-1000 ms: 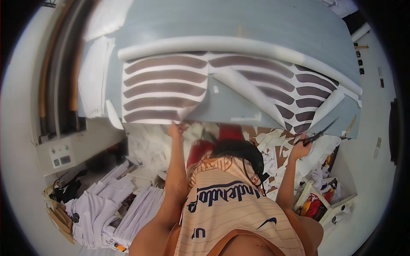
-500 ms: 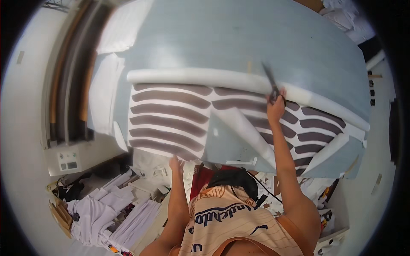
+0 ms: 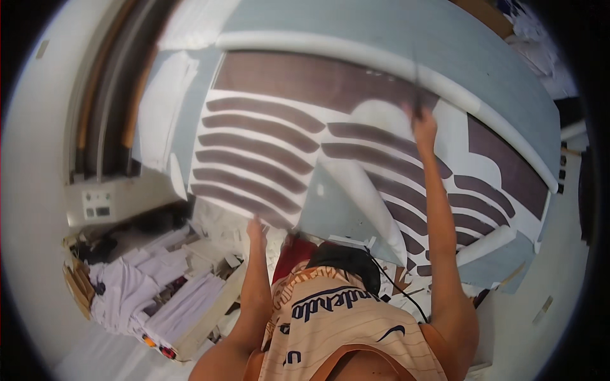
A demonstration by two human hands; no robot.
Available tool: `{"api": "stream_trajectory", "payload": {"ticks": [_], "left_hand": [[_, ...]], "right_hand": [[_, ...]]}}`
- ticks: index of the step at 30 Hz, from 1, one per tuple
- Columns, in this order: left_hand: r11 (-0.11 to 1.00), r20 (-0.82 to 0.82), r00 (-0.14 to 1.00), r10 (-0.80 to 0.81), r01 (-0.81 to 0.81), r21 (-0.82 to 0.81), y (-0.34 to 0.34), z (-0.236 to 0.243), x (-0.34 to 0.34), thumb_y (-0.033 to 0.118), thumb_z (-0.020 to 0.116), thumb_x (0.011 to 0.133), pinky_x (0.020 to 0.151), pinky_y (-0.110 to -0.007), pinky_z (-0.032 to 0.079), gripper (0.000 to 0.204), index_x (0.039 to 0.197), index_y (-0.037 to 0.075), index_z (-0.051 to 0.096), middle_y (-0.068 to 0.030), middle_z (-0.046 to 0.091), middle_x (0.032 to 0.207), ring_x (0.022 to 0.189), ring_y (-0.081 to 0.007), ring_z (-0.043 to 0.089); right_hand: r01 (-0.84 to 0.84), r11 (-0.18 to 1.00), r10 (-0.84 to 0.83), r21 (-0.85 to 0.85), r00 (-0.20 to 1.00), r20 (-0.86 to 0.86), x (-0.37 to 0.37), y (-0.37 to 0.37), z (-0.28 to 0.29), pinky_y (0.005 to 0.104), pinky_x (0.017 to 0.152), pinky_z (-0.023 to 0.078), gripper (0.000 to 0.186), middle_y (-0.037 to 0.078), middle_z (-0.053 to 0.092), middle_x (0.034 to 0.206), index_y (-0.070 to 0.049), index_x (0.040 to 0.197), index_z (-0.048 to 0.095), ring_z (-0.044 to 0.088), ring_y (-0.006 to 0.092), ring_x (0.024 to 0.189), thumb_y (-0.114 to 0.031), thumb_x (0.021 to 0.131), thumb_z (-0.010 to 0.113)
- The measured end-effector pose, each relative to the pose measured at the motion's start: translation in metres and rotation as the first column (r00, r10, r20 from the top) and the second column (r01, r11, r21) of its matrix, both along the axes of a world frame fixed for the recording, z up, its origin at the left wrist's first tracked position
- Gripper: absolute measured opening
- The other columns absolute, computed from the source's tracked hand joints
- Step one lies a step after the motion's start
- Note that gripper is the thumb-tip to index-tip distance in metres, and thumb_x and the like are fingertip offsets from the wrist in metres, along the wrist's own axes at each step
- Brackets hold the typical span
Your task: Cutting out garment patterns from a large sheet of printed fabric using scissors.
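A large white sheet [image 3: 267, 136] with brown curved stripes lies spread over a grey-blue table [image 3: 356, 25]. Its far edge is rolled into a long white tube [image 3: 318, 46]. My right hand [image 3: 423, 126] reaches far across the sheet, shut on a thin dark cutting tool [image 3: 417, 92] whose tip points at the rolled edge. My left hand [image 3: 256, 230] rests at the sheet's near edge with its fingers stretched out and holds nothing. A loose white flap [image 3: 365, 203] curls up between my arms.
Bundles of white fabric pieces [image 3: 149, 289] are piled on the floor at my lower left. A grey box with sockets [image 3: 96, 204] sits by the wall, beside long upright rails [image 3: 95, 108]. Something red [image 3: 295, 254] lies under the table edge. Scraps litter the floor at right.
My right hand has carried the cutting tool farther out over the sheet toward the rolled far edge. My left hand has stayed at the near edge.
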State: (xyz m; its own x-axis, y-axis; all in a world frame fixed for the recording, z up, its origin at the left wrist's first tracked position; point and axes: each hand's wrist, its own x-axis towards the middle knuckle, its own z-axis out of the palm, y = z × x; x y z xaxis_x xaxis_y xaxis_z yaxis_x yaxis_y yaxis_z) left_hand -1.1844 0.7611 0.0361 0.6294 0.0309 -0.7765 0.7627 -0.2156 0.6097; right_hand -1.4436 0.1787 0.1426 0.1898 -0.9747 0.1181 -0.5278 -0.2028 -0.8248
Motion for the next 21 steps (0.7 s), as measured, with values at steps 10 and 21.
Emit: {"api": "stream_trajectory", "payload": {"ticks": [10,21], "left_hand": [[0.967,-0.144,0.981,-0.132,0.095,-0.235,0.008,0.049,-0.015,0.033,0.067,0.097,0.086,-0.041,0.051,0.039,0.124,0.006,0.057,-0.0058,0.063,0.119,0.103,-0.0224,0.061],[0.885,-0.285,0.859,-0.425,0.327,-0.333,0.030,0.067,0.021,0.032,0.064,0.099,0.074,-0.031,0.051,0.024,0.115,0.014,0.061,0.0011,0.068,0.110,0.092,-0.0137,0.064]], "right_hand": [[-0.382,0.420,0.221,0.823,0.923,0.315,-0.017,0.260,-0.007,0.0262,0.042,0.038,0.042,-0.001,0.053,0.057,-0.012,0.070,0.058,0.049,0.0098,0.046,-0.043,0.099,0.055],[-0.350,0.376,-0.146,0.858,0.892,0.428,0.082,0.367,-0.031,0.0251,0.043,0.040,0.048,-0.001,0.052,0.061,-0.010,0.075,0.055,0.052,0.0086,0.047,-0.052,0.091,0.070]]}}
